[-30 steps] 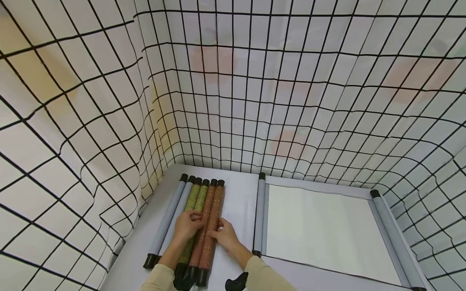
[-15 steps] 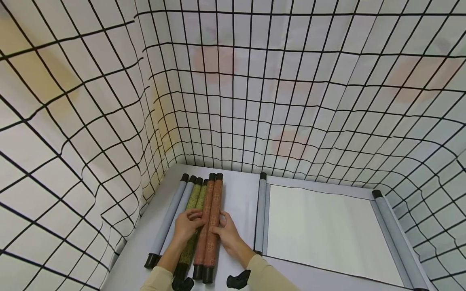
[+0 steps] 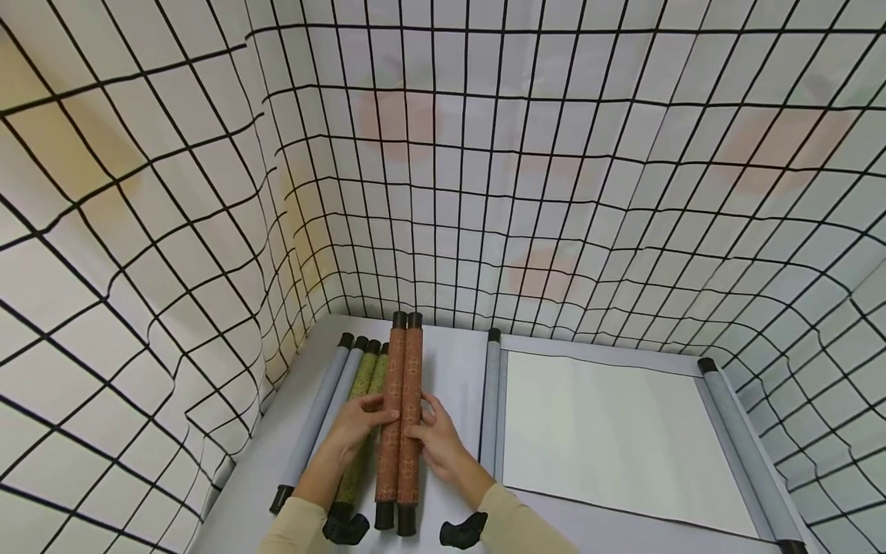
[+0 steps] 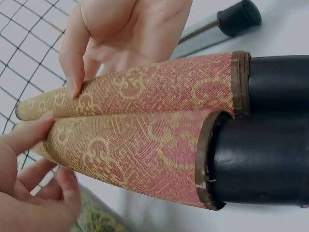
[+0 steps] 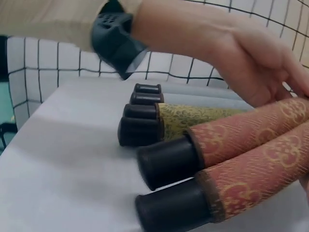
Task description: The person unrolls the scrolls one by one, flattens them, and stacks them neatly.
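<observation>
Two red hanging scrolls, rolled up, with gold floral brocade and black end knobs, lie side by side between the hands. My left hand [image 3: 353, 427] grips the left scroll [image 3: 389, 465] at mid-length, thumb on top. From the other side my right hand [image 3: 438, 440] grips the right scroll [image 3: 408, 473]. In the right wrist view the scrolls' black knobs [image 5: 174, 205] are above the table, clear of the other rolls. Close up in the left wrist view, the red brocade [image 4: 130, 87] shows gold rings, and the scrolls touch along their length.
Left of the hands lie rolled green scrolls [image 3: 363, 378] and pale blue-grey scrolls [image 3: 313, 431]. A partly unrolled blank scroll [image 3: 623, 438] spreads over the right side of the white table [image 3: 450, 362]. Black netting [image 3: 443, 161] encloses the left, back and right.
The two red scrolls have come up off the table and away from the green ones, turning straighter and shifting toward the back. Both hands have kept hold of them.
</observation>
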A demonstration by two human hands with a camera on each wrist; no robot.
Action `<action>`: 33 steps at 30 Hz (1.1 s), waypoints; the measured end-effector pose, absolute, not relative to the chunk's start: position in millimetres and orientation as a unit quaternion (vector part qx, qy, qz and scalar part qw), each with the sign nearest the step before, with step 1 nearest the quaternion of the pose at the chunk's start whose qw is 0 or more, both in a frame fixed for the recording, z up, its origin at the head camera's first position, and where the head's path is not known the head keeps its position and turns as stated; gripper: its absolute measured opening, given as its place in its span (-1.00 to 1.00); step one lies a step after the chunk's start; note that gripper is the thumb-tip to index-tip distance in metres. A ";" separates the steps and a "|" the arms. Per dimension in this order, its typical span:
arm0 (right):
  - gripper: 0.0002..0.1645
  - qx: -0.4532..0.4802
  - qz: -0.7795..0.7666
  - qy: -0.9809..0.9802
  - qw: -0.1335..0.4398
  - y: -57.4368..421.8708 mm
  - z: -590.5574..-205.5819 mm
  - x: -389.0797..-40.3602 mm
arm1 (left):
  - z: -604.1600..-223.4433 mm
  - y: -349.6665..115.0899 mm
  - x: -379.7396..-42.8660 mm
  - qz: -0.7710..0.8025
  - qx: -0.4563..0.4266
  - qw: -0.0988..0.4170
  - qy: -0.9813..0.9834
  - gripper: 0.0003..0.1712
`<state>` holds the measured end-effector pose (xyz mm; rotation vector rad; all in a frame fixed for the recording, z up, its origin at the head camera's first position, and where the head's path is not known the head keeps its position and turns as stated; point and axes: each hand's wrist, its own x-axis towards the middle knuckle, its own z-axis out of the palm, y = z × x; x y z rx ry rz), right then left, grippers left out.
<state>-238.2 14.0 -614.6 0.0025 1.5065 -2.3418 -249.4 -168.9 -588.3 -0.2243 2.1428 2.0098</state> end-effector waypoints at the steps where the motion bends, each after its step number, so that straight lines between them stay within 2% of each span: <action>1: 0.02 0.004 -0.827 0.536 0.172 16.3 -612.4 -238.1 | -587.2 -166.1 -250.6 0.685 -0.067 0.105 0.718 -0.29; 7: -0.04 0.011 -0.815 0.562 0.139 33.7 -596.5 -239.0 | -579.4 -145.7 -254.8 0.709 -0.055 0.109 0.694 -0.27; 19: -0.06 -0.012 -0.801 0.584 0.130 73.9 -571.1 -241.7 | -566.9 -111.6 -264.2 0.723 -0.005 0.112 0.682 -0.28; 27: -0.12 -0.013 -0.723 0.683 0.106 94.2 -555.0 -238.4 | -560.2 -87.5 -268.7 0.725 0.018 0.101 0.681 -0.29; 33: 0.00 -0.022 -0.710 0.698 0.095 112.2 -545.6 -233.2 | -556.0 -70.0 -269.1 0.734 0.032 0.110 0.670 -0.30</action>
